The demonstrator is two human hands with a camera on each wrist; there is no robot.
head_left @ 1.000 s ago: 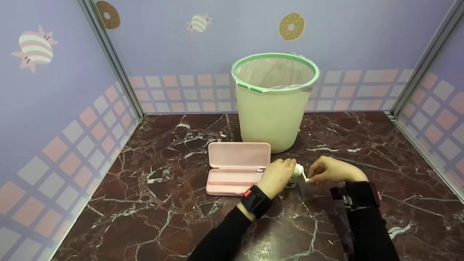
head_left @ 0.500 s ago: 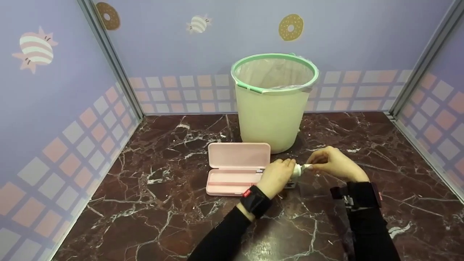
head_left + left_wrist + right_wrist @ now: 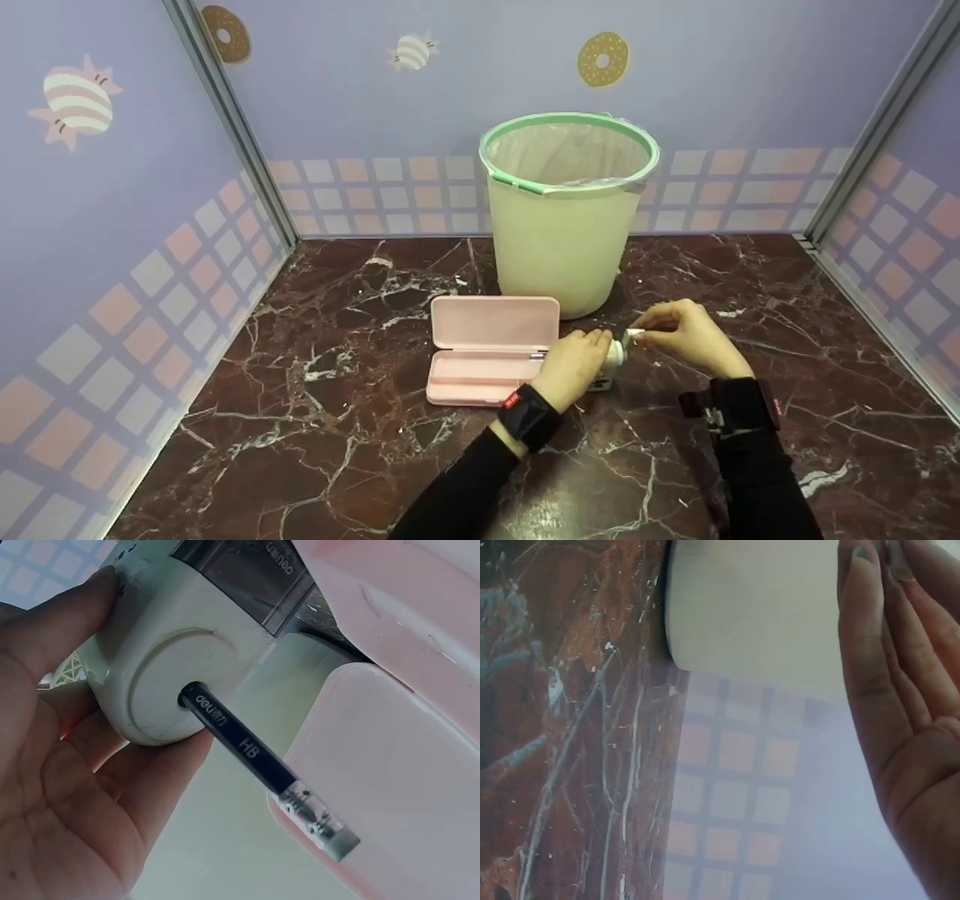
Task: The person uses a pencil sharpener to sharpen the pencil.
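My left hand (image 3: 574, 367) grips a white crank pencil sharpener (image 3: 169, 622) on the table, covering most of it in the head view. From the sharpener's round face sticks a dark HB pencil (image 3: 232, 739), its silver ferrule and eraser end outward. In the head view that end shows over the pink pencil case (image 3: 495, 322), which lies open just left of the hand. On the opposite side, the thumb and fingers of my right hand (image 3: 694, 341) pinch the white knob of the crank handle (image 3: 634, 333). The sharpener's transparent dark shavings drawer (image 3: 255, 574) shows in the left wrist view.
A tall pale-green bin (image 3: 566, 247) with a green rim and clear liner stands right behind the pencil case and sharpener. Patterned panels (image 3: 360, 112) enclose the dark red marbled table (image 3: 337, 450) at the back and both sides.
My right hand has carried the crank knob upward around its turn, from low beside the sharpener to near its top. The left hand, sharpener and pencil case have stayed in place.
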